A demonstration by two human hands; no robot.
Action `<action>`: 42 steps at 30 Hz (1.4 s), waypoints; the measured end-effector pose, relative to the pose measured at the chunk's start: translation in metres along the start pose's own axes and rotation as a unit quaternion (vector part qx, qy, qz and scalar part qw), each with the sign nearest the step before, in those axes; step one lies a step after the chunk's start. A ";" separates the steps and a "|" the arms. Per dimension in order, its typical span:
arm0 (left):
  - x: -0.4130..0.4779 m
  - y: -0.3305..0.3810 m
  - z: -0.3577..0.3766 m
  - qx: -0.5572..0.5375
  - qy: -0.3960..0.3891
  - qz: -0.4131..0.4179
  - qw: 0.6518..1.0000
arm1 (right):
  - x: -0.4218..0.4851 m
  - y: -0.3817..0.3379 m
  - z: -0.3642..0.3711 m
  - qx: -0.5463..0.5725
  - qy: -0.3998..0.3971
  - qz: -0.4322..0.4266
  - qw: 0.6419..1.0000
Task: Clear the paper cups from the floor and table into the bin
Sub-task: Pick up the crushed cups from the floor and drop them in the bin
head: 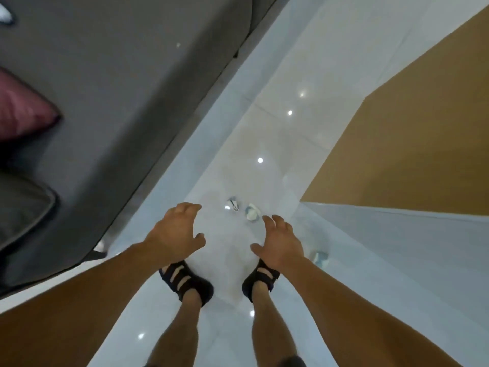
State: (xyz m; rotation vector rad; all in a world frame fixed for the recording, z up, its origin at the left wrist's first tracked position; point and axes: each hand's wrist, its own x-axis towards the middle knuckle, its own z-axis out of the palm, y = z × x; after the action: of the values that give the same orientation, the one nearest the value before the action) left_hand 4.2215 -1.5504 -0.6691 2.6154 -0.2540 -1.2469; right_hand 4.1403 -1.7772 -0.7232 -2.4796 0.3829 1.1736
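Three white-and-blue paper cups down on the glossy white tiled floor, all blurred, apparently tipped over or crushed. Left cup and middle cup just beside each other at centre frame; can't tell if touching. Right cup well apart from that pair, lower right of centre, near the foot of the pale side panel. Right hand palm down, fingers spread and loosely curved, gripping nothing, fingertips just beside the middle cup; contact unclear. Left hand same pose at left of centre, fingers apart, holding nothing, near the left cup but apart from it. Both bare forearms reaching in from the bottom corners. Below the hands, left foot and right foot in dark strappy sandals, planted on the tiles with a gap between. Brown flat surface filling the right side, above the pale panel. Grey sofa across the upper left, edge running diagonally. Pink cushion at the left edge, dark grey cushion below it. Small white thing in the top left corner, too cropped to identify. Round light glints scattered on the tiles.
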 end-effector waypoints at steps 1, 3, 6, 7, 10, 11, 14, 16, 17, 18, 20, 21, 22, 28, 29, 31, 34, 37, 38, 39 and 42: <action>0.026 -0.008 0.023 0.002 -0.011 -0.004 1.000 | 0.030 0.007 0.018 0.005 0.003 0.002 1.000; 0.076 -0.025 0.069 0.002 -0.029 -0.008 1.000 | 0.090 0.022 0.056 0.010 0.009 0.007 1.000; 0.142 -0.050 0.140 -0.025 -0.035 -0.009 0.999 | 0.169 0.047 0.115 -0.011 0.005 0.009 1.000; 0.160 -0.059 0.162 -0.029 -0.035 -0.006 0.999 | 0.193 0.056 0.134 -0.027 0.008 0.003 1.000; 0.204 -0.083 0.221 -0.038 -0.044 -0.002 0.998 | 0.252 0.078 0.182 -0.048 0.035 -0.008 0.998; 0.214 -0.090 0.237 -0.043 -0.044 0.000 0.998 | 0.266 0.083 0.196 -0.052 0.045 -0.008 0.998; 0.234 -0.107 0.272 -0.061 -0.038 0.001 0.997 | 0.296 0.090 0.228 -0.097 0.086 -0.024 0.991; 0.238 -0.112 0.287 -0.072 -0.038 0.004 0.997 | 0.306 0.092 0.243 -0.109 0.118 -0.033 0.986; 0.239 -0.113 0.291 -0.078 -0.037 0.006 0.996 | 0.308 0.093 0.248 -0.101 0.129 -0.034 0.986; 0.240 -0.112 0.293 -0.083 -0.036 0.009 0.996 | 0.309 0.093 0.252 -0.087 0.138 -0.034 0.986; 0.241 -0.108 0.292 -0.090 -0.034 0.014 0.995 | 0.309 0.092 0.255 -0.050 0.147 -0.036 0.987; 0.243 -0.105 0.290 -0.093 -0.032 0.016 0.995 | 0.308 0.091 0.255 -0.030 0.145 -0.036 0.988; 0.245 -0.101 0.286 -0.097 -0.031 0.018 0.995 | 0.305 0.090 0.254 -0.010 0.142 -0.037 0.989; 0.254 -0.072 0.257 -0.202 -0.042 -0.002 0.978 | 0.247 0.069 0.245 0.129 0.131 -0.149 0.971; 0.252 -0.069 0.254 -0.246 -0.056 -0.013 0.967 | 0.236 0.061 0.244 0.154 0.130 -0.177 0.963; 0.245 -0.066 0.249 -0.327 -0.080 -0.029 0.941 | 0.218 0.046 0.241 0.181 0.132 -0.229 0.947; 0.234 -0.073 0.245 -0.378 -0.094 -0.034 0.920 | 0.207 0.034 0.237 0.206 0.123 -0.240 0.941; 0.230 -0.092 0.246 -0.357 -0.078 -0.040 0.930 | 0.215 0.035 0.230 0.203 0.066 -0.238 0.948; 0.230 -0.100 0.248 -0.332 -0.067 -0.046 0.940 | 0.223 0.038 0.228 0.157 0.072 -0.255 0.951; 0.230 -0.108 0.250 -0.309 -0.054 -0.056 0.948 | 0.234 0.041 0.225 0.097 0.093 -0.266 0.955; 0.232 -0.134 0.261 -0.259 -0.024 -0.084 0.962 | 0.276 0.040 0.212 -0.023 0.172 -0.203 0.964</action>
State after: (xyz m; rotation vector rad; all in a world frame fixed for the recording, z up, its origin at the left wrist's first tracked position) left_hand 4.1694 -1.5162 -1.0374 2.1870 0.2614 -1.2258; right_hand 4.1503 -1.7434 -1.0717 -2.6315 -0.0697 0.5978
